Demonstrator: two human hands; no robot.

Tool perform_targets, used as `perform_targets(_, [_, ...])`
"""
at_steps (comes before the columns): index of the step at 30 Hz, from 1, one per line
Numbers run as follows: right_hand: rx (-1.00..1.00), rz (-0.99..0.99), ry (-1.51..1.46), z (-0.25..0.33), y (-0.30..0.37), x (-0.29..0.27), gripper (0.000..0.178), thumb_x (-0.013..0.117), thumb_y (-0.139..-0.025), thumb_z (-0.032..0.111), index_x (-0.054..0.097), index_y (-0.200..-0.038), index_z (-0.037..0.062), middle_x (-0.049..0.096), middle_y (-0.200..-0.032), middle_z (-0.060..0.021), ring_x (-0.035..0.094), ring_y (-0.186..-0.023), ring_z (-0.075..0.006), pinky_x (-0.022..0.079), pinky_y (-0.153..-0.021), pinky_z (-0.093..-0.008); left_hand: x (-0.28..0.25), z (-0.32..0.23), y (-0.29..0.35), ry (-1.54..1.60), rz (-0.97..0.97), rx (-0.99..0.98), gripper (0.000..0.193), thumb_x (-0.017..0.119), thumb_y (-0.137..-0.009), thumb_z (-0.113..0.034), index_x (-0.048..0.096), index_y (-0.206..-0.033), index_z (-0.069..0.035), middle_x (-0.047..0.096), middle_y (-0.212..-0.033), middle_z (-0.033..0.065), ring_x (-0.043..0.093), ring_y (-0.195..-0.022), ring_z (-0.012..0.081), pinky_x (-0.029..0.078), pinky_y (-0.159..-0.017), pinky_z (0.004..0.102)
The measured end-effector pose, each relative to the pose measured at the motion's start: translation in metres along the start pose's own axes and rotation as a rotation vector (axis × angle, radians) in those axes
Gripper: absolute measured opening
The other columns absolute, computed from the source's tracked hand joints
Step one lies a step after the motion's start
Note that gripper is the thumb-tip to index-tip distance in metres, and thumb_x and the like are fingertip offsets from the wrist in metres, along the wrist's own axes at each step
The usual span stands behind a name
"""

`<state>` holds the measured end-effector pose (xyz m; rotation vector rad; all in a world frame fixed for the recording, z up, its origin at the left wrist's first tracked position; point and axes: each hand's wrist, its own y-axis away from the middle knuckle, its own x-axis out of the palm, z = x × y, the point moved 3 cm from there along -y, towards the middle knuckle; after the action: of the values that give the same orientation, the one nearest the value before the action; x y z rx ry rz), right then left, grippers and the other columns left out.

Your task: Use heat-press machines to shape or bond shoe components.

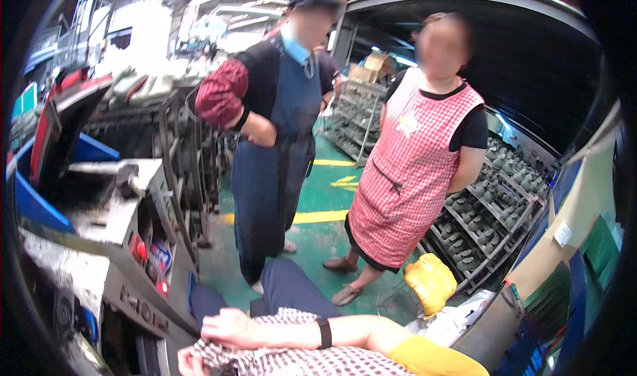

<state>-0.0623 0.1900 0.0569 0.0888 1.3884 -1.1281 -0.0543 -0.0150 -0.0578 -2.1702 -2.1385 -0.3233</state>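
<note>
Brown-and-white checked cloth (292, 359) lies across my front at the bottom of the view. My right forearm, with a yellow sleeve (431, 356) and a black wristband (324, 333), reaches leftward over it. My right hand (229, 328) is closed, its fingers curled on the cloth's left end. Just below, my left hand (192, 361) shows only in part, its fingers bent against the cloth's edge. The rest of that hand is covered by cloth or cut off by the frame. My dark blue trouser leg (295, 290) shows beyond the cloth.
Facing me stand a person in a dark blue apron (269, 170) and a person in a red checked apron (415, 170). A grey machine (142, 270) is at my left. Racks of shoe-shaped pieces (484, 223) and a yellow bundle (430, 283) are to the right.
</note>
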Motion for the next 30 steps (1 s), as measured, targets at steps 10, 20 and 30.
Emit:
perform_targets(10, [0.121,-0.14,-0.041,-0.002,0.001,-0.006,0.016,0.073,-0.087,0.018,0.06,-0.096,0.0125,0.062,-0.08,-0.0017,0.063,-0.07,-0.0216,0.041,-0.067,-0.0359,0.015,-0.049,0.021,-0.241,-0.113,0.1,0.022,0.061,-0.097,-0.015,0.064,-0.107,0.004,0.064,-0.095,0.016,0.058,-0.087,0.0247,0.049,-0.081,0.0356])
perform_targets(20, [0.23,0.045,-0.034,-0.015,0.01,0.004,0.014,0.066,-0.089,0.012,0.054,-0.095,0.0124,0.063,-0.082,-0.0027,0.063,-0.074,-0.0241,0.038,-0.067,-0.0384,0.004,-0.019,0.009,0.057,-0.219,0.016,0.017,0.064,-0.098,-0.014,0.065,-0.103,0.002,0.065,-0.092,0.0094,0.06,-0.081,0.017,0.05,-0.074,0.0305])
perform_targets(30, [0.397,0.194,-0.326,-0.01,0.008,-0.002,0.018,0.067,-0.09,0.027,0.055,-0.089,0.0138,0.063,-0.079,-0.0059,0.064,-0.084,-0.0259,0.04,-0.078,-0.039,0.001,-0.02,0.013,0.019,-0.241,-0.021,0.018,0.064,-0.097,-0.014,0.066,-0.105,0.003,0.066,-0.097,0.0108,0.062,-0.088,0.0207,0.052,-0.08,0.0346])
